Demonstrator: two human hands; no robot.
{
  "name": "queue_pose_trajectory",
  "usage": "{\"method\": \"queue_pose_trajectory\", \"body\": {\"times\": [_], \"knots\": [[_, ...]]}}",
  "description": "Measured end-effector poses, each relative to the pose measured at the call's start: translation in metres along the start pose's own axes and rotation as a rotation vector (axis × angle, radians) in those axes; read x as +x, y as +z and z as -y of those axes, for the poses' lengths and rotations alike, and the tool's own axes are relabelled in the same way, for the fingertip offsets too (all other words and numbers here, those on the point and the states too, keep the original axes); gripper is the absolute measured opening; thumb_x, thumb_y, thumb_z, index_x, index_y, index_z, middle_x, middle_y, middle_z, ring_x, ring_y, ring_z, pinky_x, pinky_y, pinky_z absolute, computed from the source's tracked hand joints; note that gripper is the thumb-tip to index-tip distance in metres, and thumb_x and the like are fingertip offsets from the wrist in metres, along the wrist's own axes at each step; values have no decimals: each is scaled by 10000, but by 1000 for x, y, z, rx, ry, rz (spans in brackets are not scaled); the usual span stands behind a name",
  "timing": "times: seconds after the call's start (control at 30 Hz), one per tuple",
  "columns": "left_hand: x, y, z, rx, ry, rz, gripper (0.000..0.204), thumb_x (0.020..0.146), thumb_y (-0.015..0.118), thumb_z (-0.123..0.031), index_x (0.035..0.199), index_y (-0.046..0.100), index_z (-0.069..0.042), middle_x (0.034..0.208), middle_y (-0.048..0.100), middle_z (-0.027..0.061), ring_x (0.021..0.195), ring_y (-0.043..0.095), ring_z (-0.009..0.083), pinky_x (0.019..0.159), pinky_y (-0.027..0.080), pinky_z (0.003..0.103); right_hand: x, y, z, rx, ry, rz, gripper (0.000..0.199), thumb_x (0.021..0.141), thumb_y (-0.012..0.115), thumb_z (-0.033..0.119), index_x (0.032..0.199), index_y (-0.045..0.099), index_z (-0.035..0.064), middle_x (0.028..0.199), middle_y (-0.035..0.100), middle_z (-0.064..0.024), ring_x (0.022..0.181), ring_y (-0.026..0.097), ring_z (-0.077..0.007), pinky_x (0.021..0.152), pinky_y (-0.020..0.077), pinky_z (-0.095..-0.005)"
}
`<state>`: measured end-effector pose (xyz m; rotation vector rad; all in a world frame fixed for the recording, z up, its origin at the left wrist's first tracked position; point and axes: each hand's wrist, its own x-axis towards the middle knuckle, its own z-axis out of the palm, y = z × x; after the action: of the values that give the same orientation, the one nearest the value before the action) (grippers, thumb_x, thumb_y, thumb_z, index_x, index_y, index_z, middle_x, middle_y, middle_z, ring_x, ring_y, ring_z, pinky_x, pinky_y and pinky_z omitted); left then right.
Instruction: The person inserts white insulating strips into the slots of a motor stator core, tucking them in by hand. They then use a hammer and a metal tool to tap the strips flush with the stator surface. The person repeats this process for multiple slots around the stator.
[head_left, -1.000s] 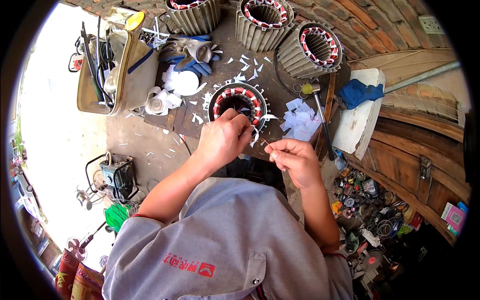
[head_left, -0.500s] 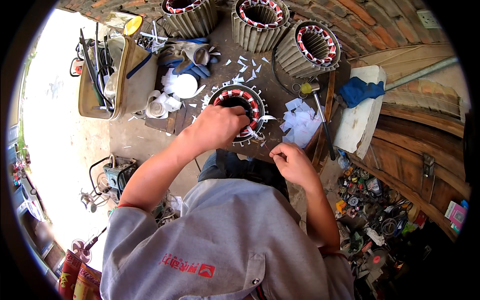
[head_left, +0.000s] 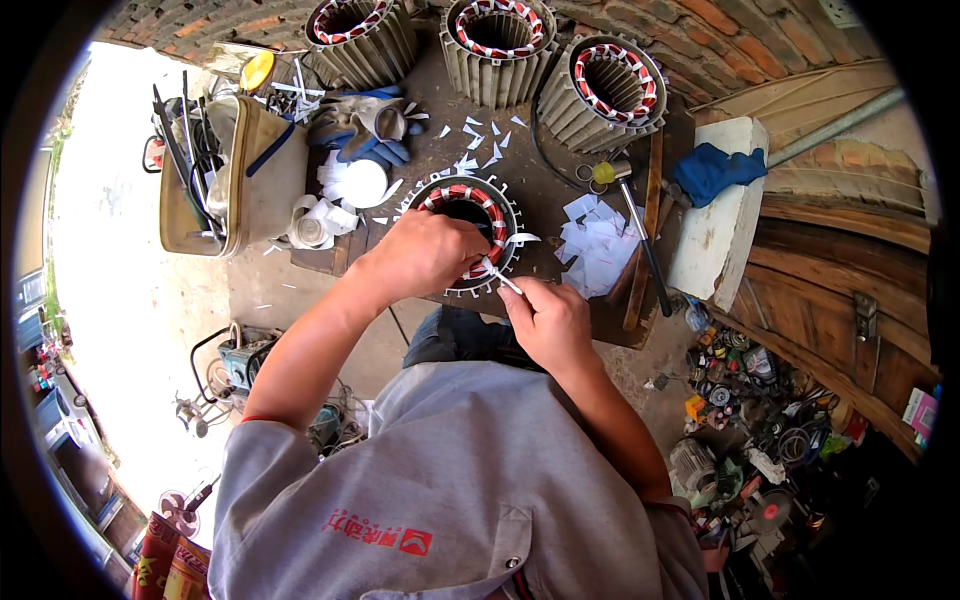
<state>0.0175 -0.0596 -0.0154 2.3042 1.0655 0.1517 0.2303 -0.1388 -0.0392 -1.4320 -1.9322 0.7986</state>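
Observation:
A motor stator [head_left: 497,222] stands on the table before me, its ring of red windings bound with white ties and edged by white slot liners. My left hand [head_left: 425,255] lies over the near left side of the ring, fingers bunched and dipping into the bore; whether they grip anything is hidden. Just right of it, my right hand [head_left: 552,318] pinches the end of a narrow white strip [head_left: 508,283], which runs to the near edge of the windings. A curled white sliver [head_left: 522,239] sticks out from the stator's right side.
Three finned motor housings [head_left: 498,70] with similar windings line the back of the table. A hammer [head_left: 645,235] lies right beside white paper sheets [head_left: 598,240]. At left are a tool bucket [head_left: 270,180], gloves [head_left: 365,125] and a white tape roll [head_left: 312,225].
My right hand has moved left and closer to the stator, and now a white strip shows in its pinch. My left hand stays at the ring. The whole view has shifted slightly.

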Motion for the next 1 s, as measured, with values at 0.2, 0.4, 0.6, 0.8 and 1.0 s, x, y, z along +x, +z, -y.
{"method": "queue_pose_trajectory", "body": {"times": [0.2,0.4,0.6,0.8,1.0], "knots": [[2,-1,1,-43,-9,-15,69,826,662,-167,842,702,-113,826,692,55,761,681,302,641,543,429,8,-6,10,-10,42,111,176,936,641,204,840,600,62,603,619,-145,564,621,-385,537,478,-498],[3,2,-5,41,-35,-42,104,789,654,-146,855,685,-72,826,668,94,751,670,323,644,541,438,10,-2,6,-63,128,214,244,972,582,233,810,567,50,605,616,-191,574,626,-427,531,485,-536],[-6,0,-20,-205,-16,-169,109,792,654,-85,892,657,-43,849,656,102,788,663,325,687,550,434,12,-2,4,-44,166,253,258,971,579,241,803,568,45,619,624,-209,594,631,-443,544,487,-550],[0,-5,-9,-82,-82,55,181,822,633,-110,986,706,-84,951,701,104,905,689,311,765,554,452,13,-3,3,-6,173,265,250,951,606,244,808,577,40,641,635,-208,625,641,-439,565,492,-550],[11,-3,-4,-11,-145,108,175,805,646,-131,957,725,-95,872,710,108,823,676,338,732,536,450,15,-6,3,-6,180,300,244,948,609,243,816,585,39,650,640,-206,632,643,-435,568,493,-547]]}}
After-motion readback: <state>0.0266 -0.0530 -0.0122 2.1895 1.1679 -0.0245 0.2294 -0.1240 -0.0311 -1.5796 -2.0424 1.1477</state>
